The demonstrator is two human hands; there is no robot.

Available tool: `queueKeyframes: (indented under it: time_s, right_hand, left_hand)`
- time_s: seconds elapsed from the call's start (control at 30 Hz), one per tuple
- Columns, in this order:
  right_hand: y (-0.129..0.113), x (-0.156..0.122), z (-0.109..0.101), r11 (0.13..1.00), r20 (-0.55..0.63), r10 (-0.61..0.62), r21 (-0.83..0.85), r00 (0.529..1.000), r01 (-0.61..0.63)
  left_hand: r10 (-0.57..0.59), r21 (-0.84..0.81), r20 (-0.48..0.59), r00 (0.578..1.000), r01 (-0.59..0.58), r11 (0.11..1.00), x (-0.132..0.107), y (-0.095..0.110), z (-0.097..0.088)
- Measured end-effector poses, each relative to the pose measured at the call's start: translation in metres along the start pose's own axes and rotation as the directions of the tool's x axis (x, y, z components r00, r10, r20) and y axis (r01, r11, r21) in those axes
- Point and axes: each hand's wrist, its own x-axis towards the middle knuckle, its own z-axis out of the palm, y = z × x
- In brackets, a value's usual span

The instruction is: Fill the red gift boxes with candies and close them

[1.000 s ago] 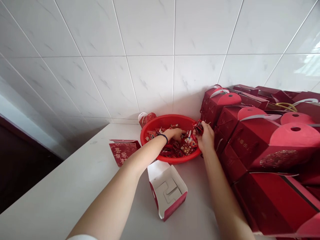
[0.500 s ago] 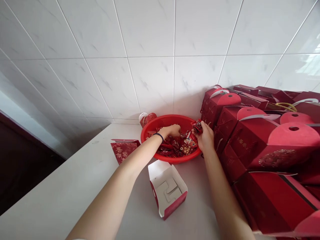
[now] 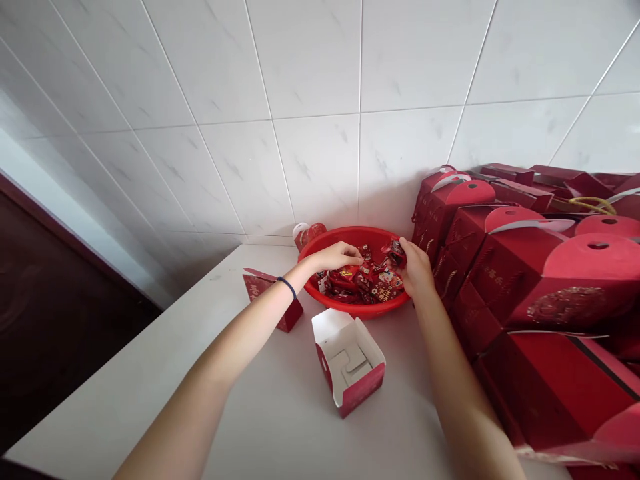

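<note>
A red plastic basin (image 3: 357, 311) holds many small red wrapped candies (image 3: 385, 287). Over its left half hovers my left hand (image 3: 336, 257), with a dark band on the wrist; its fingers are drawn together, and whatever may be between them is too small to make out. At the basin's right rim my right hand (image 3: 416, 268) is closed around several wrapped candies (image 3: 394, 252) in dark red wrappers. In front of the basin stands an open box (image 3: 363, 395), white inside and red outside, with nothing in it but its folded bottom flaps.
Stacked red gift boxes (image 3: 520, 280) with rope handles fill the right side. A red carton (image 3: 290, 317) stands left of the basin, partly behind my left forearm. Another small red box (image 3: 310, 233) is behind the basin, near the tiled wall (image 3: 320, 160).
My left hand has risen out of the candies and drawn back left. My right hand stays at the rim with its candies. The whole view has shifted slightly.
</note>
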Motion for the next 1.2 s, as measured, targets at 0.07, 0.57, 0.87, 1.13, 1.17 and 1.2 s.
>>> queueKeyframes:
  time_s: [0.07, 0.57, 0.87, 1.13, 1.17, 1.2]
  right_hand:
    - [-0.002, -0.004, 0.003, 1.0, 0.041, 0.019, -0.019, 0.999, -0.018]
    - [-0.06, -0.074, 0.011, 0.888, 0.624, -0.096, -0.299, 0.776, 0.35]
    - [-0.059, -0.109, 0.024, 0.588, 0.835, 0.146, -0.504, 0.53, 0.633]
    - [-0.05, -0.127, 0.034, 0.282, 0.772, 0.378, -0.622, 0.511, 0.731]
    - [-0.049, -0.128, 0.036, 0.286, 0.774, 0.382, -0.619, 0.506, 0.731]
    - [-0.047, -0.129, 0.037, 0.293, 0.774, 0.394, -0.617, 0.495, 0.731]
  left_hand:
    - [0.025, -0.044, -0.037, 0.999, -0.026, 0.999, -0.007, 0.003, 0.001]
    - [0.032, -0.192, 0.12, 0.992, -0.009, 0.981, -0.113, 0.064, 0.002]
    - [-0.093, 0.193, 0.077, 0.993, 0.077, 0.978, -0.152, 0.067, 0.021]
    - [-0.129, 0.227, 0.18, 0.975, 0.086, 0.97, -0.166, 0.062, 0.02]
    - [-0.123, 0.223, 0.191, 0.974, 0.079, 0.972, -0.167, 0.061, 0.019]
    - [-0.116, 0.222, 0.203, 0.972, 0.07, 0.973, -0.167, 0.06, 0.018]
